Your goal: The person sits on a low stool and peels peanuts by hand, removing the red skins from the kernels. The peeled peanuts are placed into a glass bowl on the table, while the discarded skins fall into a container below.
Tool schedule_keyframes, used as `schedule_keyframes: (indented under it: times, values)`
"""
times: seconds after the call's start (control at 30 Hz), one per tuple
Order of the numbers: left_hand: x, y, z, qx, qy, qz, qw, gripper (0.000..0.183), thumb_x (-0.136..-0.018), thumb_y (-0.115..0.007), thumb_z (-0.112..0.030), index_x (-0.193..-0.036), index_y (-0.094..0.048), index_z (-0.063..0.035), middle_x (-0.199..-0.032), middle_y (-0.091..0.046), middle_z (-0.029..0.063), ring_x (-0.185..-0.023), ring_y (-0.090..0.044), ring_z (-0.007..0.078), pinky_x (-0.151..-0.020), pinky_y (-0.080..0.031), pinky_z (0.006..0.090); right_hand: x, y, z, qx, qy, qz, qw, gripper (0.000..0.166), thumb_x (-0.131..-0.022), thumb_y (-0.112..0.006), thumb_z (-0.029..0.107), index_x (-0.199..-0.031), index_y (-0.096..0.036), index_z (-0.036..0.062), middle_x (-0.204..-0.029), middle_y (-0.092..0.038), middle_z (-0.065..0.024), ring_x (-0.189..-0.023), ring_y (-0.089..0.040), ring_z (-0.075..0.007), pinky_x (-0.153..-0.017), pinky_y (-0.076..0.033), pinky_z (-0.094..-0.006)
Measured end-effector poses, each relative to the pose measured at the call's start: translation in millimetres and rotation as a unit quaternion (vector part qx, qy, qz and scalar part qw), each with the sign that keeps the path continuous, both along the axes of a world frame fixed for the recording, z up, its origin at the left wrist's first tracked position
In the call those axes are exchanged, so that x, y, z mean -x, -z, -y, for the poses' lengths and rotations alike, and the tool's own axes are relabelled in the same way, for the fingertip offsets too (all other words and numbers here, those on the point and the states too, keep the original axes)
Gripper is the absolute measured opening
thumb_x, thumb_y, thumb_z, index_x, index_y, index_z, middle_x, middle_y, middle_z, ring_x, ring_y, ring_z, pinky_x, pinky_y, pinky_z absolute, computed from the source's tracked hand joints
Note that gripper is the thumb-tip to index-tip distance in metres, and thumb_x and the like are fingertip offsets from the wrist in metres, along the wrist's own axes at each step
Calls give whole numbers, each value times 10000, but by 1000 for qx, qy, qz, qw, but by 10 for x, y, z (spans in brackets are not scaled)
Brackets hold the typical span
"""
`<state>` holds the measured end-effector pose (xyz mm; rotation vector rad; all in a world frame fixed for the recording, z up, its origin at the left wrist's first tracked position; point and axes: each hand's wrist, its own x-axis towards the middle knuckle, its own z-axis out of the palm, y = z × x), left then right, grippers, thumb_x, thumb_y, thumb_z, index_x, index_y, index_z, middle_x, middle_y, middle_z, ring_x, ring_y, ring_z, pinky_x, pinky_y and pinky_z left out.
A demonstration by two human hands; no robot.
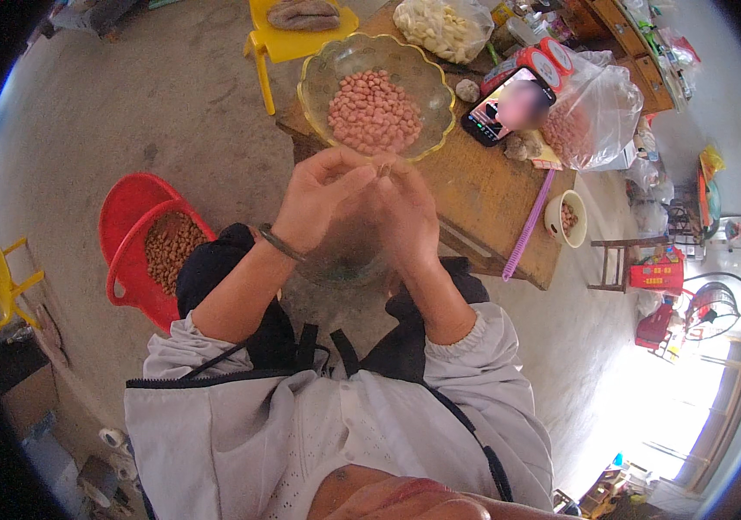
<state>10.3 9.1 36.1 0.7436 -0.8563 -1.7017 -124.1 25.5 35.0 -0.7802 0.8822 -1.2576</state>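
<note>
My left hand, with a dark bangle at the wrist, meets my right hand in front of my knees. Between their fingertips both pinch a small brownish piece, perhaps a peanut shell; the fingers partly cover it. Just beyond the fingertips, a clear bowl with a scalloped yellow rim stands on the wooden table. Shelled pink peanuts lie heaped inside it. Below my hands, a blurred, translucent round container is partly hidden by them.
Left of my knee, a red plastic basket holds unshelled peanuts. The wooden table bears a phone, a purple stick and plastic bags. A cream bowl stands beyond its right edge; a yellow chair stands behind.
</note>
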Motion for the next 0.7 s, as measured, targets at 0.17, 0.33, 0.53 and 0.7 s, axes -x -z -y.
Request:
schedule_keyframes:
  times: [0.17, 0.33, 0.53, 0.7]
  values:
    - [-31, -6, 4, -58, 41, -75, 995, 107, -937, -563, -160, -958, -587, -58, -656, -485, -54, -488, -387, 12, -431, -292, 169, 42, 12, 34, -1, -52, 115, 992, 242, -958, -468, 93, -1192, -488, 33, -753, -458, 10, -620, -388, -88, -554, -314, -236]
    - [-30, 56, 19, -125, 62, -112, 984, 130, -952, -539, -177, -977, -584, -58, -643, -456, -62, -476, -379, 17, -427, -301, 161, 73, -26, 49, -8, -64, 130, 989, 239, -966, -460, 111, -1190, -477, 30, -764, -463, 0, -616, -389, -95, -556, -320, -240]
    - [-2, 35, 1, -136, 76, -147, 977, 138, -960, -519, -183, -1007, -571, -64, -628, -425, -67, -454, -352, 14, -409, -289, 158, 80, -27, 21, 9, -50, 132, 990, 232, -954, -480, 88, -1181, -471, 36, -827, -498, -18, -643, -437, -100, -555, -347, -231]
    - [4, 48, 6, -149, 75, -160, 973, 149, -955, -524, -199, -1004, -569, -66, -630, -428, -61, -448, -334, 14, -400, -271, 158, 58, -15, 6, 24, -37, 133, 990, 217, -950, -488, 75, -1164, -457, 54, -824, -521, -29, -656, -466, -103, -551, -363, -225]
